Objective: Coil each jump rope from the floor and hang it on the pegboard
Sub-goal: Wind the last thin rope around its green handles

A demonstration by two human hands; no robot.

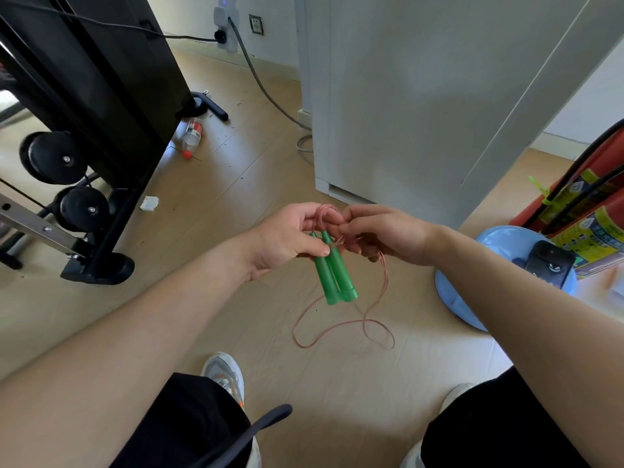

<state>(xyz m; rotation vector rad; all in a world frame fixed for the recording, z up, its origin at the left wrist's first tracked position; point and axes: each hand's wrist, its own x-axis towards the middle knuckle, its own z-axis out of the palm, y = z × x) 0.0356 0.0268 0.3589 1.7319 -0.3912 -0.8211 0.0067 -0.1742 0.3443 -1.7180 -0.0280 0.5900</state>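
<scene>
Thin pink cord jump rope [341, 327] with two translucent green plastic handles [334, 275], held in front of me above the pale wood-plank floor [236, 184]. My left hand [287, 238] pinches both handles side by side near their tops, thumb pressed across them. My right hand [385, 234] has its fingers curled and closed on a few small loops of cord just above the handles. The remaining cord hangs down and lies in loose crossing bends on the floor. Risks, as I judge them: the crossing bends may knot as I draw them up; the thin loops may slip off my fingers and spring open. The pegboard is not in view; a round light-blue plastic stool [472, 298] stands close by.
</scene>
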